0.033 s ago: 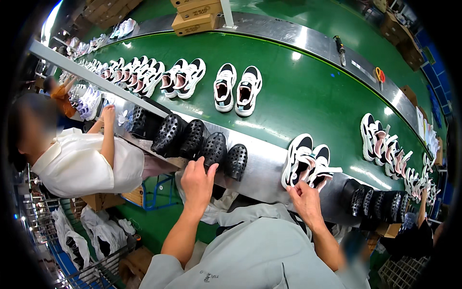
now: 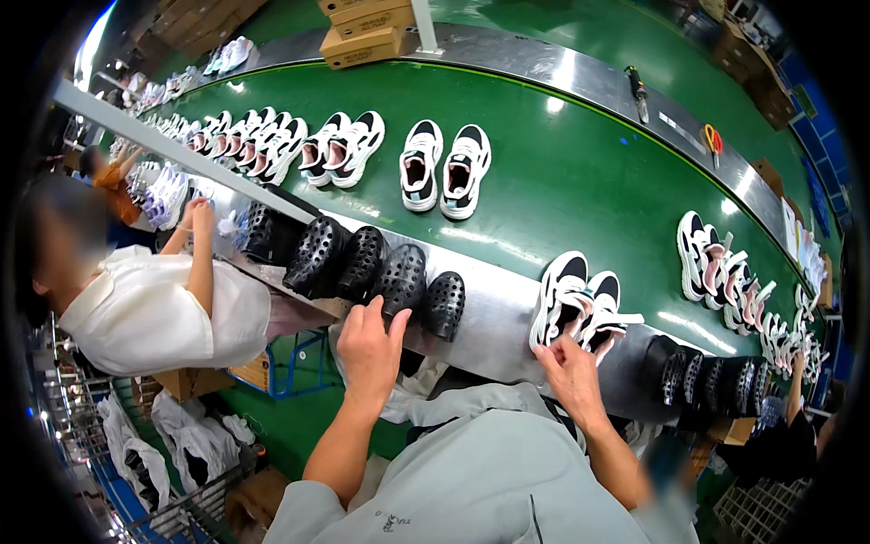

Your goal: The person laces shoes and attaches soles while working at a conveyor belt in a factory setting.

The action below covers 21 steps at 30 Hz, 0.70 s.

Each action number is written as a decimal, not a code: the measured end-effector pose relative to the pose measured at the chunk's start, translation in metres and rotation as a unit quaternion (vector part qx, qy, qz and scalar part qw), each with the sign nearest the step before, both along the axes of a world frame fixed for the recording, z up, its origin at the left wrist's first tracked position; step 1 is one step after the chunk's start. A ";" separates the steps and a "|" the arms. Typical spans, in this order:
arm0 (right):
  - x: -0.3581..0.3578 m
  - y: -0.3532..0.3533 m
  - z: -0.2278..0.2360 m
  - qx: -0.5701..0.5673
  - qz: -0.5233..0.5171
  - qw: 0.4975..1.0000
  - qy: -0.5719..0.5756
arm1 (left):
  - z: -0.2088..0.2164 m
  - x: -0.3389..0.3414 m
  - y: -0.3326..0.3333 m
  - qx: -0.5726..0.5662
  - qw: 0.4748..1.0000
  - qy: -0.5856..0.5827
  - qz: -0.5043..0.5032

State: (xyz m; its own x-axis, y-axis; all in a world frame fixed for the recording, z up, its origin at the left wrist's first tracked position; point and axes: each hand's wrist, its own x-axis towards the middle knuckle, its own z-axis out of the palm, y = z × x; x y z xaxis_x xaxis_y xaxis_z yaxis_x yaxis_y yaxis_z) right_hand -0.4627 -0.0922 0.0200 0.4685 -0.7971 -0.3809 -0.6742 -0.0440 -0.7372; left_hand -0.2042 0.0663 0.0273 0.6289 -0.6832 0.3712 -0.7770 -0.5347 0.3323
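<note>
My left hand (image 2: 370,347) closes its thumb and fingers on the near end of a black plastic shoe insert (image 2: 402,275) dotted with round holes. Similar inserts stand on either side of it, a lone one (image 2: 444,306) to its right. At the metal ledge, my right hand (image 2: 572,374) has its fingers pinched together at the heel end of a white and black sneaker (image 2: 564,295) with a pale pink lining. What exactly those fingertips grip is hidden. The mate sneaker (image 2: 603,313) sits against it on the right, its tongue or strap sticking out.
A metal ledge (image 2: 494,319) edges the green belt (image 2: 544,172). A sneaker pair (image 2: 444,170) stands mid-belt, with rows of more at both sides. Black inserts (image 2: 711,385) line the right ledge. Orange-handled scissors (image 2: 714,140) lie beyond. A person in white (image 2: 163,304) works at left.
The black insert at my left hand has tipped up slightly at its far end. My right hand and the sneakers stay nearly still. The person at left has brought their hands closer together.
</note>
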 end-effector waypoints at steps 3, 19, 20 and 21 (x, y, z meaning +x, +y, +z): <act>0.024 0.003 -0.026 0.165 -0.042 0.973 -0.159 | 0.038 -0.021 -0.023 -0.084 0.994 -0.010 -0.075; -0.052 0.016 0.045 -0.204 0.026 0.975 0.081 | -0.003 -0.120 -0.155 -0.017 0.795 0.594 -0.125; -0.054 0.019 0.043 -0.183 0.022 0.979 0.087 | -0.009 -0.128 -0.161 -0.036 0.778 0.612 -0.138; -0.056 0.021 0.041 -0.161 0.019 0.982 0.091 | -0.016 -0.135 -0.163 -0.049 0.761 0.630 -0.147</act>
State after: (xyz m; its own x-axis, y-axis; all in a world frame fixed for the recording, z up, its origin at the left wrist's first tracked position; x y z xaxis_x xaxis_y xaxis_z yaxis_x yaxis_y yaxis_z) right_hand -0.5188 -0.0715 0.0608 0.4480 -0.8732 -0.1917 -0.7873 -0.2838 -0.5474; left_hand -0.3392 -0.0965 0.0116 0.3533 -0.8706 -0.3423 0.1116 -0.3241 0.9394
